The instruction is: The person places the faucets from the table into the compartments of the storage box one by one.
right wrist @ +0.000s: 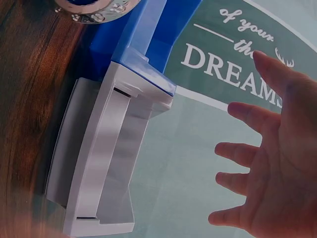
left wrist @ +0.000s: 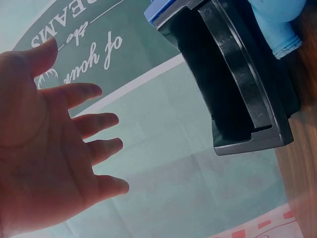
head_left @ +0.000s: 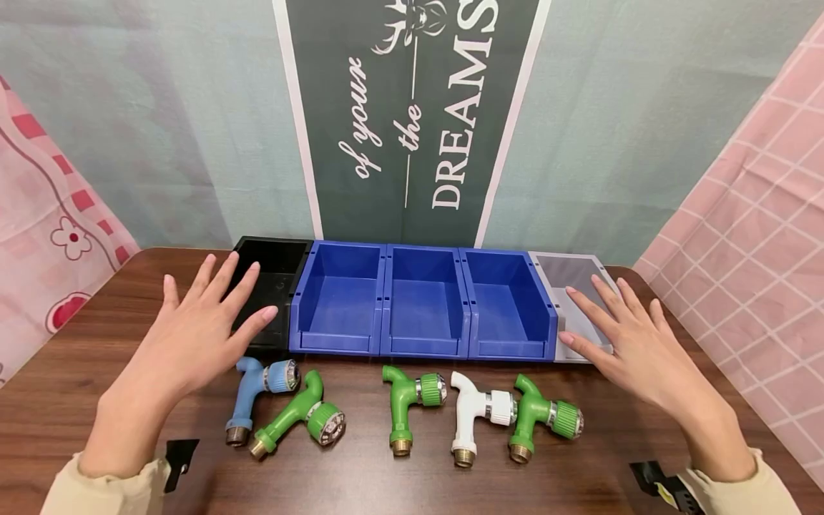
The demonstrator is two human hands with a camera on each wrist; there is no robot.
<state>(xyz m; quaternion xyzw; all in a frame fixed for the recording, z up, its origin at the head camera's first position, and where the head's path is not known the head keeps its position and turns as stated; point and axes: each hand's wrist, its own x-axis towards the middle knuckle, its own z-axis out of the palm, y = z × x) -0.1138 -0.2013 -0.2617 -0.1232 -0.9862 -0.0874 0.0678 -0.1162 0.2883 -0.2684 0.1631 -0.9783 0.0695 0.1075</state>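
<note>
On table (head_left: pixel 347 483): five taps (head_left: pixel 400 411), three green; five bins (head_left: pixel 425 347), three blue.

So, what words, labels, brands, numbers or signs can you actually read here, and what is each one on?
"of your": white script on the dark green panel of the backdrop cloth.
"the": white script on the same panel.
"DREAMS": white capitals, same panel.
Bins: no lettering I can read.
Taps: any marks on their handle ends are too small to read.
</note>
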